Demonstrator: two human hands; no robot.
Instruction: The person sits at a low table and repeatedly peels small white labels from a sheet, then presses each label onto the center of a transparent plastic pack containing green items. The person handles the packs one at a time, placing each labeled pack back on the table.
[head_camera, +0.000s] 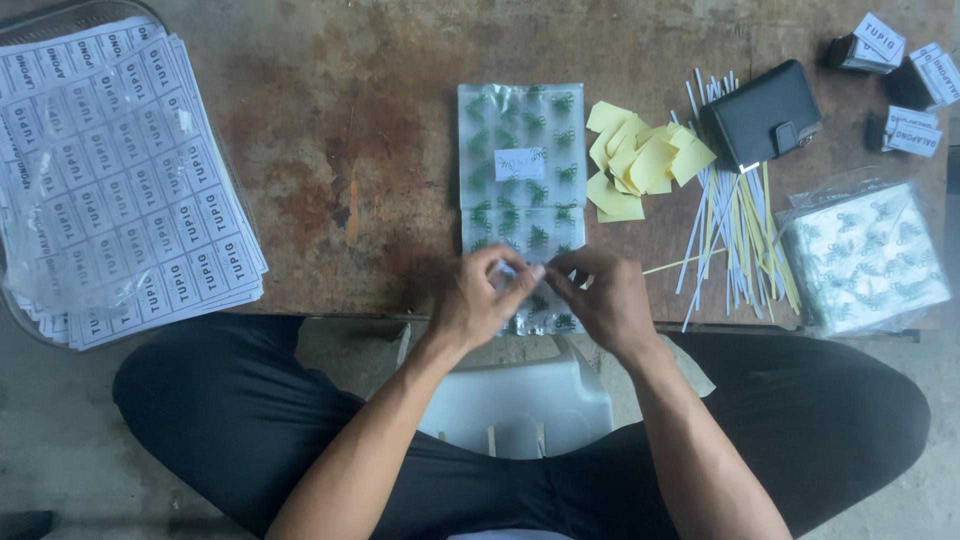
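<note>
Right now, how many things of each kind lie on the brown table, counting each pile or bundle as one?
Clear packet sheet under the hands: 1
Printed label sheet stack: 1
Yellow paper pile: 1
Thin strip bundle: 1
Black wallet: 1
Bag of packets: 1
Small label bundles: 3
Total: 9
</note>
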